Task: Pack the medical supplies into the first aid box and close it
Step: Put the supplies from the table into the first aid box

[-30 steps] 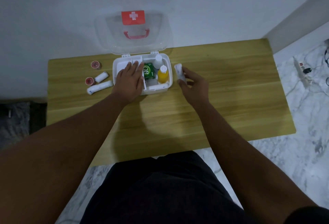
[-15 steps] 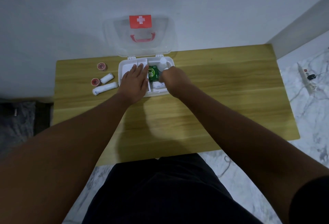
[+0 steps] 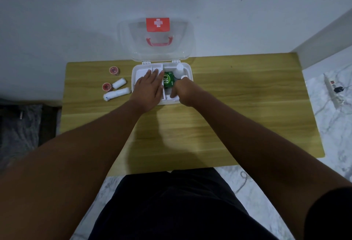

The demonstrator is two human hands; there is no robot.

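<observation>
The white first aid box (image 3: 190, 74) lies open at the table's back, its clear lid (image 3: 158, 53) with a red cross leaning on the wall. Inside are a green packet (image 3: 168, 80) and a white bottle (image 3: 179, 68). My left hand (image 3: 150, 88) rests flat, fingers apart, on the box's left compartment. My right hand (image 3: 183, 92) reaches into the front right compartment, fingers curled down on a white tube (image 3: 174, 98) that is mostly hidden. Left of the box lie two white bandage rolls (image 3: 119, 83) (image 3: 117, 94) and two red tape rolls (image 3: 114, 70) (image 3: 106, 86).
The wooden table (image 3: 238, 106) stands against a white wall. A power strip (image 3: 334, 89) with a cable lies on the marble floor at the right. A dark grey rug (image 3: 19, 125) is on the floor at the left.
My right hand carried the white tube from beside the box's right side into the front right compartment. The left hand stayed flat on the box's left side.
</observation>
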